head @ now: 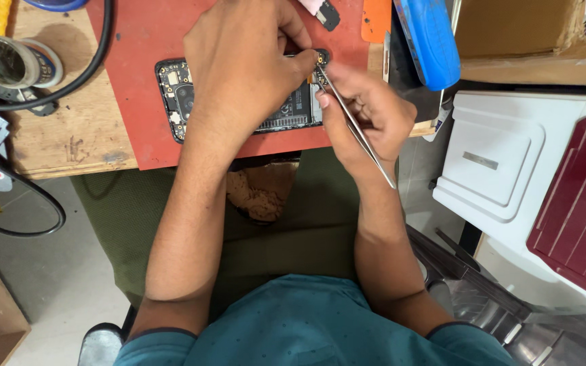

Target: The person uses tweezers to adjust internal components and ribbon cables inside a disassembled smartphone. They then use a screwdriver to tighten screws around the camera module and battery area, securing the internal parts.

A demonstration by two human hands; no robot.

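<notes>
Head cam: left hand (pixel 239 64) lies over an opened phone (pixel 239 95) w/ bare circuit board, fingers pinched at its top-right corner. Right hand (pixel 364 115) clamped on thin steel tweezers (pixel 354 122) — tips at that same corner. Phone sits on a smooth red mat (pixel 144 41) atop a scratched wooden bench (pixel 69 129). Nearby: blue tool handle (pixel 430 41), white plastic chair (pixel 503 163) — grey floor below.

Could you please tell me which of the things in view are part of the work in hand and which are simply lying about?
In use:
- opened phone
- metal tweezers, held in the right hand
- left hand, pressing on the phone
- red work mat

Lying about:
- blue tool handle
- round tin
- black cable
- cardboard box
- white plastic stool
</notes>
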